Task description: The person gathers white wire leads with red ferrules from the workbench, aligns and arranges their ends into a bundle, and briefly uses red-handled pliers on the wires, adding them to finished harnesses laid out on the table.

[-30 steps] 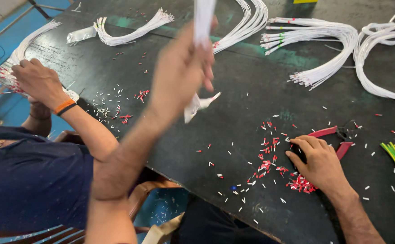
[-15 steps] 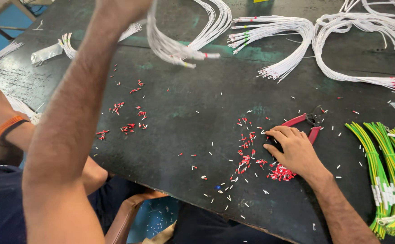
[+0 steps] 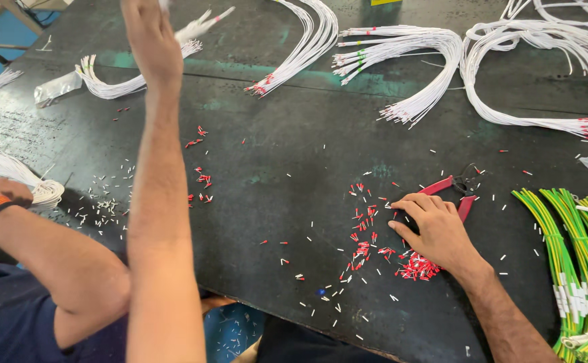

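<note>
Head view: right hand rests loosely curled on the dark worktop beside red-handled pliers, holding nothing; left hand is raised, grip unclear.

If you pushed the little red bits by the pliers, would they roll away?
Probably they would scatter. The red bits are tiny and loose, and many already lie spread across the dark table, so they seem very light. They look like short tubes, so some might roll. The right hand rests beside the pile.
</note>
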